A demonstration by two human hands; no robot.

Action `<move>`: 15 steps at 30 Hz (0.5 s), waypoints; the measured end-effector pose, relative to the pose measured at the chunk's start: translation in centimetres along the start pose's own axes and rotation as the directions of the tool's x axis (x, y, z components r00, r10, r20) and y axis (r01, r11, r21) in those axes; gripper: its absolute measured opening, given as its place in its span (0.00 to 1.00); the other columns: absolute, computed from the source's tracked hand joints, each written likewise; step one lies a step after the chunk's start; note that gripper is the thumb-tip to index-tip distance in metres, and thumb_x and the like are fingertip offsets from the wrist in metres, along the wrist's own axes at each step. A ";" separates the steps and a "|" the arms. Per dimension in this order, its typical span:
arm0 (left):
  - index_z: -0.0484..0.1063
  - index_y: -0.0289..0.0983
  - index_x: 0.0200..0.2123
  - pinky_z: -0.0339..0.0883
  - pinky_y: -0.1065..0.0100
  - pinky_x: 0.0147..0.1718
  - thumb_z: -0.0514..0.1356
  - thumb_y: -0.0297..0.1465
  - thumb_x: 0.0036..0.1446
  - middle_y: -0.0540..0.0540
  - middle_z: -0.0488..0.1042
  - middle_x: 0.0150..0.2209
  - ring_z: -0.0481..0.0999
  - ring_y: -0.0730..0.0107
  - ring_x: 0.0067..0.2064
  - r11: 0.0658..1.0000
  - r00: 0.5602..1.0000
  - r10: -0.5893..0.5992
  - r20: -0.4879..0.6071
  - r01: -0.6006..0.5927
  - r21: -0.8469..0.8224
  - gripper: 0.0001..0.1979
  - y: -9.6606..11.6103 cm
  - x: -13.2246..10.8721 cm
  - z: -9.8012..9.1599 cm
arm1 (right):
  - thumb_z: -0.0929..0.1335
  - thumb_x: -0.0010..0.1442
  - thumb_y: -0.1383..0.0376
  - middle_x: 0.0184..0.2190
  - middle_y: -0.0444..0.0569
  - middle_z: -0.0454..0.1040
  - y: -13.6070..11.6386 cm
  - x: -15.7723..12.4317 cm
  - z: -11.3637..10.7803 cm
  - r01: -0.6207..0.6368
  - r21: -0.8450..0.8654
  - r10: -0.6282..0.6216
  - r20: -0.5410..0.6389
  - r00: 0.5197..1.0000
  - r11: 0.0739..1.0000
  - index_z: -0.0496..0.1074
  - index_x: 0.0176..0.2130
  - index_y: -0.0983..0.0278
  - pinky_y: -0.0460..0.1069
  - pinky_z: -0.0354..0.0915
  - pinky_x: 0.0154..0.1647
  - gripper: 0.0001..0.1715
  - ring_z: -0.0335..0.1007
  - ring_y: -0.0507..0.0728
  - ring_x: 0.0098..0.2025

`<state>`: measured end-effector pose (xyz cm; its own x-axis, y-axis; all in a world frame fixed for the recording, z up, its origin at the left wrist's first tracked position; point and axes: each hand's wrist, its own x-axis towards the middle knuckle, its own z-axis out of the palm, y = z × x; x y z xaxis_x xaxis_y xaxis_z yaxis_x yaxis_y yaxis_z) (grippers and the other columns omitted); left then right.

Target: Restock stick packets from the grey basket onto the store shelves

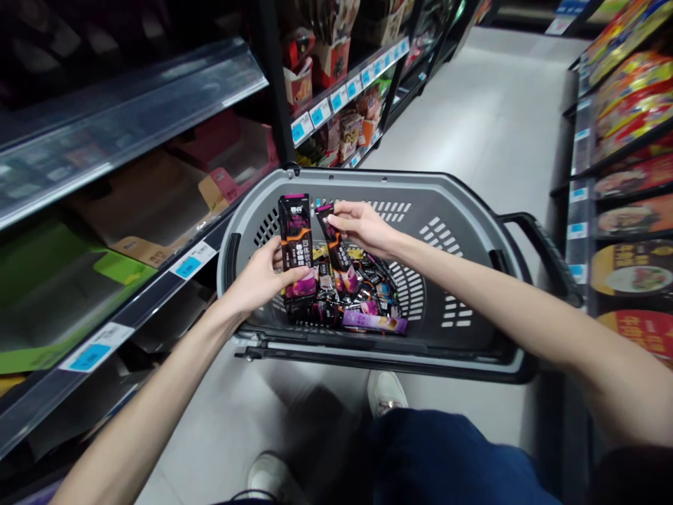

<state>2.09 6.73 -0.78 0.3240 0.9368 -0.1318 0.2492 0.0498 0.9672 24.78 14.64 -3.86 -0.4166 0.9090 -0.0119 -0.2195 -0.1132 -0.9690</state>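
- Left hand (263, 275): fingers clamped around a black-and-purple sachet (297, 242).
- Right hand (366, 226): fingers pinching a slimmer black sachet (339, 256).
- Beneath: grey shopping basket (467, 217) with more packets (374, 322) inside.

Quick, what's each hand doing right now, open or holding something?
Left hand: closed, holding a black packet.
Right hand: closed, pinching another black packet near its top.

A shelf tag (193, 260) reads "1.00" (black packet (297, 242): blurred Chinese characters).
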 end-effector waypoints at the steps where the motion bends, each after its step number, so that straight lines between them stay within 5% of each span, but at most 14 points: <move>1: 0.65 0.33 0.58 0.69 0.54 0.58 0.70 0.35 0.50 0.38 0.75 0.56 0.76 0.55 0.55 0.999 0.999 0.017 -0.029 -0.016 0.028 0.33 -0.1 0.0 -0.1 | 0.79 0.50 0.58 0.30 0.43 0.73 0.0 -0.2 0.2 -0.025 0.019 0.025 0.042 0.999 0.999 0.76 0.37 0.66 0.45 0.58 0.28 0.20 0.63 0.48 0.29; 8: 0.67 0.37 0.57 0.67 0.53 0.57 0.69 0.38 0.50 0.41 0.75 0.55 0.75 0.52 0.56 0.949 0.988 0.102 -0.120 -0.060 0.310 0.32 -1.0 0.2 -0.6 | 0.79 0.52 0.58 0.32 0.45 0.77 -0.4 -2.2 2.6 -0.103 -0.040 0.110 0.279 0.954 0.994 0.78 0.36 0.65 0.45 0.66 0.32 0.16 0.69 0.49 0.30; 15: 0.63 0.37 0.60 0.67 0.50 0.55 0.66 0.41 0.53 0.39 0.76 0.55 0.75 0.46 0.56 0.842 0.999 -0.002 -0.045 0.026 0.539 0.34 -0.8 0.1 -0.3 | 0.80 0.49 0.61 0.34 0.47 0.78 -0.4 -1.7 2.4 -0.115 -0.081 0.119 0.039 0.992 0.990 0.77 0.34 0.66 0.48 0.68 0.38 0.16 0.72 0.52 0.35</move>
<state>1.65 6.86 -1.45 0.2824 0.9512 -0.1241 0.7101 -0.1203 0.6937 23.50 12.20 -2.88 -0.4742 0.8726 -0.1173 -0.0977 -0.1845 -0.9780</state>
